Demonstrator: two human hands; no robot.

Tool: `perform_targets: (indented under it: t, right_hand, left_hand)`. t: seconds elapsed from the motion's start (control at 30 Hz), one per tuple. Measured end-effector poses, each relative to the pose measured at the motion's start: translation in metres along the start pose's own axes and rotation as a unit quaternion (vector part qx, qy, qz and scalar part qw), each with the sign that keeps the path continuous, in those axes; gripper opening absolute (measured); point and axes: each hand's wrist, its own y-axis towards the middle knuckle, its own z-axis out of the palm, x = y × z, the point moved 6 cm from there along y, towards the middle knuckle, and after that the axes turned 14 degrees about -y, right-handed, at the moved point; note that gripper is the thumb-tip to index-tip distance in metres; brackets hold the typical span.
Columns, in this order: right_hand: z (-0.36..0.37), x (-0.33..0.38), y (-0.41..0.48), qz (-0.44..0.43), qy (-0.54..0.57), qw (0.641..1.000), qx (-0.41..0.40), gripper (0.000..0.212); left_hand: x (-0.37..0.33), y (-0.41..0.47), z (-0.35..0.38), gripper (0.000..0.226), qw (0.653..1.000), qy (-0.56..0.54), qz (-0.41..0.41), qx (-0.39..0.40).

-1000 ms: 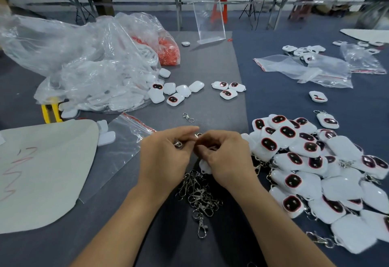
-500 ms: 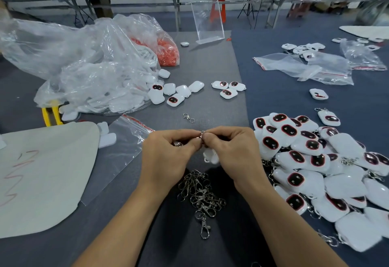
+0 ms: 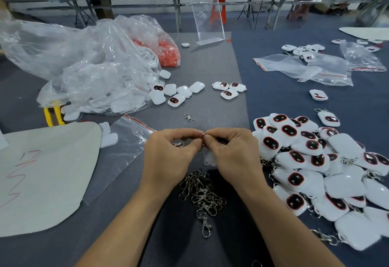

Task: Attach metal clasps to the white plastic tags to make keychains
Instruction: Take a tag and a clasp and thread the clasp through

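1. Where the table runs far to the left of the left hand, a big white sheet lies flat, with red squiggles on it.
2. Up and to the left of that hand sits a big clear bag full of white tags. A bag of red bits is just behind it.
3. A little flat bag lies just left of the left hand.
4. The left hand pinches a small ring with its thumb and first finger. The end of a silver clasp peeks out under its curled fingers.
5. The ring is right between the two hands, where the fingertips meet.
6. Just above the hands lies one lone clasp. Farther up are some loose tags.
7. Just below the hands, between the wrists, a heap of clasps lies on the table.
8. The right hand pinches the ring from the other side.
9. A white tag peeks out under the right hand. Most of it is hidden, so I cannot tell how it is held.
10. Just right of the right hand is a big pile of tags with clasps on. Many show a dark face with a red rim.
11. Far up and to the right of that hand lie more clear bags.
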Motion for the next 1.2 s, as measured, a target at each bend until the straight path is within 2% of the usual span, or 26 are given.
perform_targets:
  t: [0.07,0.23,0.5,0.67,0.8,1.0,1.2]
  right_hand:
    - [0.001,0.001,0.0,-0.005,-0.016,1.0,0.006,0.026]
    - [-0.002,0.001,0.002,-0.014,-0.037,0.999,-0.017,0.019]
    - [-0.003,0.005,-0.001,-0.06,-0.037,0.997,-0.039,0.027]
    - [-0.002,0.005,-0.001,-0.054,-0.021,0.998,-0.025,0.018]
    - [-0.002,0.004,-0.001,-0.04,-0.008,0.999,-0.014,0.019]
    - [-0.005,0.004,0.001,-0.057,-0.034,0.997,-0.026,0.023]
    - [-0.003,0.0,0.002,-0.044,0.017,0.999,0.004,0.024]
  left_hand:
    - [0.0,0.001,0.0,0.019,1.0,0.001,0.0,-0.004]
    - [0.001,0.001,-0.003,0.018,0.999,0.032,-0.004,-0.001]
    - [-0.008,-0.005,-0.002,0.018,0.994,0.1,0.029,-0.014]
    - [-0.009,-0.002,-0.006,0.033,0.998,0.054,0.033,-0.027]
    - [-0.004,0.0,-0.003,0.02,1.0,0.022,0.015,-0.018]
    - [0.006,0.002,0.0,0.023,0.998,-0.048,-0.036,0.023]
    - [0.007,0.004,0.003,0.031,0.99,-0.099,-0.074,0.063]
